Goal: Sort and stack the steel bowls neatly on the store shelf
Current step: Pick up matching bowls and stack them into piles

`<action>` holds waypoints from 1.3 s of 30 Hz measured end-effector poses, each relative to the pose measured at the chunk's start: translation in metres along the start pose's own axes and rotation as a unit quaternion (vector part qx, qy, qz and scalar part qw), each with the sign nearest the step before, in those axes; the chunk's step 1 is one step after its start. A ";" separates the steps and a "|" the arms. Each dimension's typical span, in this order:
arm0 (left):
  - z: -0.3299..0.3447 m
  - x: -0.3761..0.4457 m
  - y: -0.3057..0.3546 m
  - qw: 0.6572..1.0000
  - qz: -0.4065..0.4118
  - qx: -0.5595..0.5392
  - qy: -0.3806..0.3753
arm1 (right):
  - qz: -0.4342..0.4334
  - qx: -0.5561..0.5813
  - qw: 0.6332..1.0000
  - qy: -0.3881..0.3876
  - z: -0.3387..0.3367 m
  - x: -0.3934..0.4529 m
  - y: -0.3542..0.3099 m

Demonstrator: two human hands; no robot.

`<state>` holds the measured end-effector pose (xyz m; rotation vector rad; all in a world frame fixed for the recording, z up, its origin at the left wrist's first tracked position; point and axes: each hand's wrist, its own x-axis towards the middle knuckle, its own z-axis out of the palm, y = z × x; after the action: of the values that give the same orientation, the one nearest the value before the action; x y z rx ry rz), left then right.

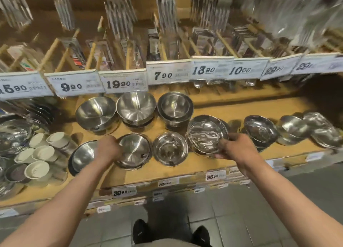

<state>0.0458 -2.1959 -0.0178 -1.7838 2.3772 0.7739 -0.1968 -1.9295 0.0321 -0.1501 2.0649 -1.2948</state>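
Steel bowls stand in two rows on the wooden shelf (232, 111). My left hand (106, 150) grips the left rim of a front-row bowl (133, 151). My right hand (234, 146) holds a shiny shallow bowl (207, 133) by its right rim, tilted above the shelf. Between them sits a smaller bowl (169, 148). Another bowl (83, 156) lies left of my left hand. Three bowl stacks stand behind: one at back left (95, 113), one at back middle (136, 108), one at back right (175, 106).
More steel dishes (260, 129) and plates (323, 131) lie to the right. White cups (39, 154) and steel plates (13, 135) crowd the left. An upper shelf with price tags (122, 83) overhangs the back row. Cutlery packs hang above.
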 end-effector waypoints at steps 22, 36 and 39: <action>0.007 -0.105 0.207 0.927 -0.002 -0.350 -0.138 | -0.049 0.086 0.995 0.022 -0.193 0.054 -0.033; 0.048 -0.104 0.318 0.933 0.045 -0.316 -0.164 | 0.006 0.108 0.993 0.044 -0.275 0.106 -0.015; 0.054 -0.113 0.347 0.945 0.042 -0.305 -0.113 | 0.012 0.099 0.994 0.033 -0.297 0.125 -0.016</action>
<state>-0.2481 -2.0045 0.0956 -1.6347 2.2135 1.7746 -0.4750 -1.7682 0.0643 0.0061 1.9731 -1.4989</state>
